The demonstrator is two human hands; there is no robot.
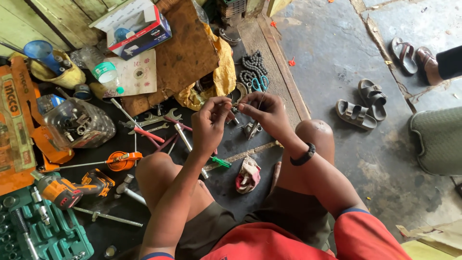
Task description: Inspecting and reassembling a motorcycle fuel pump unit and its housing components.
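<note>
Both hands met above my knees: left hand and right hand pinched a small metal part between their fingertips, over the dark mat, near scissors and chain.

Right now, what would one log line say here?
left hand: pinching small part | right hand: pinching same part | below: metal piece, screwdrivers

An orange drill lies beside a teal socket case. The rag is red and white, the scissors blue-handled, the wristband black, the sandals grey.
</note>
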